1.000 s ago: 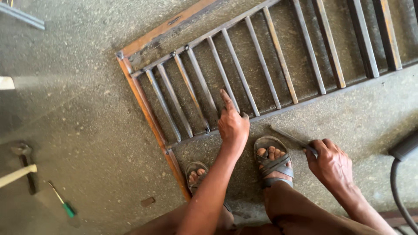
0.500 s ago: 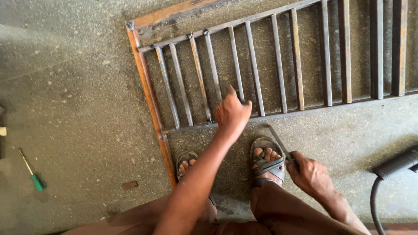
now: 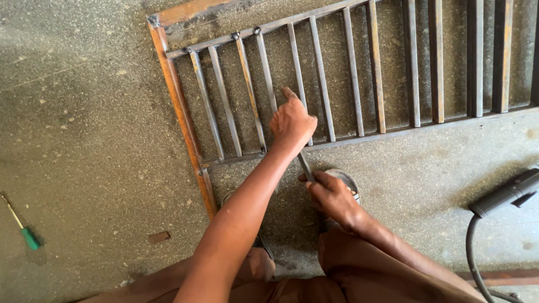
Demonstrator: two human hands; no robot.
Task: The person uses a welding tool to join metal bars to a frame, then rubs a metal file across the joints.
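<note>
Metal grille (image 3: 359, 73) flat on floor (image 3: 84, 140); screwdriver (image 3: 22, 227) far left, cable tool (image 3: 505, 193) right.

Your left hand (image 3: 292, 120) rests on the metal grille (image 3: 359, 73), whose thin bars leave only narrow slots down to the concrete floor (image 3: 84, 140). Your right hand (image 3: 331, 193) grips a rod (image 3: 305, 165) just below the grille's lower rail. Left of the frame the floor lies open as far as the screwdriver (image 3: 22, 227). To your right, a black tool (image 3: 505, 193) and its cable (image 3: 469, 252) block the way.
</note>
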